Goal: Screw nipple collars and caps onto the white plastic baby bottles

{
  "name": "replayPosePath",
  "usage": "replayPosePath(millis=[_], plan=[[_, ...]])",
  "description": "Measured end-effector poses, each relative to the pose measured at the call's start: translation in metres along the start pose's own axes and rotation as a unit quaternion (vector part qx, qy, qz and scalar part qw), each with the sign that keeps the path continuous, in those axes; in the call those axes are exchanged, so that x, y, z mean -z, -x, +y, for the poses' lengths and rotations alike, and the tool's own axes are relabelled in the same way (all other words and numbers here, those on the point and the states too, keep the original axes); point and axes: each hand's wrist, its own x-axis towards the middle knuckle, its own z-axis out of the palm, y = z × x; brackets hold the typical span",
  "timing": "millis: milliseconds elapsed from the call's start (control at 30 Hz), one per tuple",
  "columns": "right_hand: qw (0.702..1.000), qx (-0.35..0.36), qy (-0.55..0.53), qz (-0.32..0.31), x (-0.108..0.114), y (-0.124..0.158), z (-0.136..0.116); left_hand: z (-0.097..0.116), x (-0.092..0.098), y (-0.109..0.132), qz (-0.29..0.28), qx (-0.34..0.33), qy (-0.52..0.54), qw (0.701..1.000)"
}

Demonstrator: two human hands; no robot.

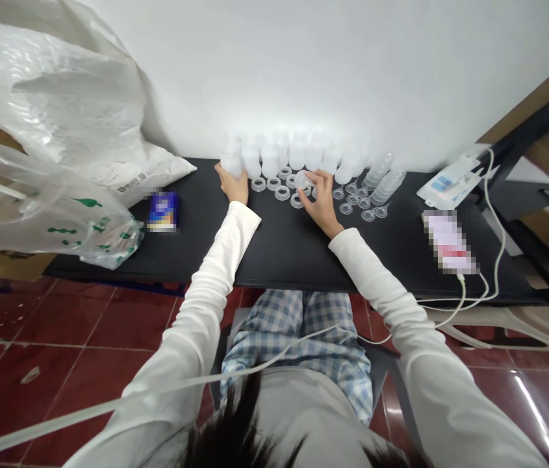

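My left hand is wrapped round a white translucent bottle at the left end of a row of similar bottles by the wall. Held between the thumb and fingers of my right hand is a clear round cap, above several translucent screw rings on the black table. To the right of that hand lie several small clear nipple-like discs. Beside them, stacked clear caps lean in rows against the bottles' end.
On the left, large plastic bags rise over the table next to a small blue box. A phone with a white cable and a white-blue packet lie on the right. A white strap crosses low over my lap.
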Motion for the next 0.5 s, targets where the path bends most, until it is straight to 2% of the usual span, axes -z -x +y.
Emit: replayPosePath(millis=[67,133,233,300,400,500], plan=[[1.000,0.011,-0.008,-0.003,0.005,0.004,-0.001,0.008,-0.003,0.008,0.032,-0.021,-0.065,0.997],[1.000,0.015,-0.019,-0.005,0.010,0.006,-0.001,0.013,-0.008,0.019,0.044,-0.077,-0.132,0.987],[0.999,0.008,-0.038,-0.001,0.013,0.008,0.001,0.016,-0.018,0.035,-0.031,-0.191,-0.167,0.967],[0.998,-0.009,-0.054,0.009,0.016,0.011,0.005,0.015,-0.024,0.042,-0.088,-0.243,-0.161,0.952],[0.996,-0.038,-0.072,0.026,0.021,0.016,0.008,0.015,-0.030,0.047,-0.151,-0.280,-0.148,0.936],[0.996,-0.043,-0.071,0.025,0.026,0.021,0.006,0.017,-0.030,0.048,-0.173,-0.297,-0.161,0.925]])
